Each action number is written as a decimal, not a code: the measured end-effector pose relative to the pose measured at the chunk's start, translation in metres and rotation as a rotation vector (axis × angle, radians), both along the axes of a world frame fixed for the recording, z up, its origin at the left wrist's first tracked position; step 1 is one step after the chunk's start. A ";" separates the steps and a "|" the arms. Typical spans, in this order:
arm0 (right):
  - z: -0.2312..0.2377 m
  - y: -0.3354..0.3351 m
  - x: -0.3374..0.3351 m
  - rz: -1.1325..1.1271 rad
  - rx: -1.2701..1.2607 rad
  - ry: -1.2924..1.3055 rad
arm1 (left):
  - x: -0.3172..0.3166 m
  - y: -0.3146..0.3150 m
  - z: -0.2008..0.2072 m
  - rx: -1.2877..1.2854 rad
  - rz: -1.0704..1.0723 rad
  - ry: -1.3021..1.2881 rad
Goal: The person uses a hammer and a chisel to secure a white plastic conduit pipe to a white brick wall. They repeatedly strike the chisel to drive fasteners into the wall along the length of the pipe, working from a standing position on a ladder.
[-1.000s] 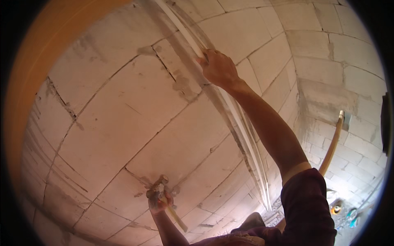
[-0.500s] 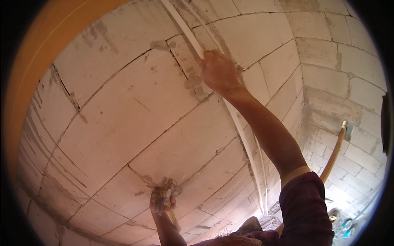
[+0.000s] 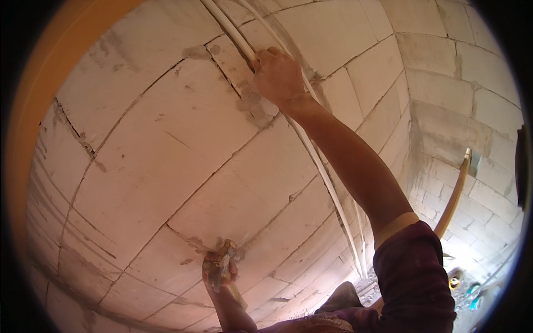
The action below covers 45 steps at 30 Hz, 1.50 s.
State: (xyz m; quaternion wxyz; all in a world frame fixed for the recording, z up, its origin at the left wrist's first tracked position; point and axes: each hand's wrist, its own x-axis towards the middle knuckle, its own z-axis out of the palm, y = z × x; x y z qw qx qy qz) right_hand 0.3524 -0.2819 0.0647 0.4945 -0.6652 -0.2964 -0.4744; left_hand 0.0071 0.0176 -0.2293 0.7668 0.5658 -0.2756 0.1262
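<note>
A white pipe runs up the pale block wall, lying along a chased groove. My right hand is closed around its upper part, the arm stretched far up. A second, thinner white pipe passes just right of that hand. Low and to the left, my left hand is closed on a dusty hammer, held close to the wall. Its grey head shows above the fingers, and a pale handle sticks out below. Part of the hammer is hidden by the hand.
An orange-brown curved edge borders the far left. On the right, a side wall of blocks meets this one at a corner. A yellowish-brown pole leans there. Small yellow and teal items lie at the lower right.
The view has shifted, so the wall sits further left and slightly higher. My right hand appears a little further up the pipe. My left hand keeps its hold on the hammer.
</note>
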 end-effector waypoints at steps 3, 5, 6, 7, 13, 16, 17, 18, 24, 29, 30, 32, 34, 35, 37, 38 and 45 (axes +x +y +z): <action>-0.006 -0.001 0.006 0.052 0.063 -0.053 | -0.003 -0.017 0.009 0.006 0.076 0.008; -0.010 -0.003 0.012 0.014 0.049 -0.149 | 0.000 -0.016 0.009 -0.028 0.088 0.024; -0.011 -0.004 0.014 -0.025 0.018 -0.188 | -0.001 -0.014 0.007 -0.038 0.088 0.022; -0.012 -0.005 0.016 -0.064 -0.014 -0.226 | -0.002 -0.013 0.006 -0.049 0.089 0.021; 0.002 -0.020 0.015 0.117 -0.180 -0.038 | -0.007 -0.003 0.020 0.230 0.172 0.047; 0.000 -0.020 0.015 0.100 0.002 0.031 | -0.004 0.001 0.017 0.028 0.095 0.154; 0.000 -0.020 0.012 0.128 0.046 0.097 | -0.003 -0.005 0.020 -0.091 0.073 0.203; 0.001 -0.023 0.007 0.156 0.090 0.163 | -0.003 -0.012 0.021 -0.166 0.066 0.205; -0.001 -0.023 0.015 0.207 0.119 0.229 | -0.002 -0.027 0.015 -0.138 0.106 0.019; -0.005 -0.017 0.012 0.211 0.114 0.253 | 0.000 -0.035 0.026 -0.032 0.063 0.041; -0.006 -0.015 0.016 0.204 0.143 0.257 | -0.001 -0.032 0.022 -0.020 0.087 0.046; -0.005 -0.014 0.014 0.188 0.163 0.293 | -0.003 -0.036 0.017 0.015 0.201 0.033; 0.000 -0.017 0.006 0.166 0.145 0.357 | -0.006 -0.044 0.019 -0.012 0.268 0.032; 0.002 -0.017 0.006 0.150 0.145 0.357 | -0.005 -0.048 0.022 -0.063 0.242 0.045; 0.001 -0.013 0.011 0.117 0.147 0.356 | -0.004 -0.052 0.025 -0.095 0.239 0.064; 0.000 -0.009 0.015 0.125 0.152 0.312 | -0.005 -0.052 0.024 -0.079 0.263 0.068; 0.009 -0.019 -0.016 0.181 -0.071 0.323 | -0.011 -0.089 0.047 -0.138 0.504 0.209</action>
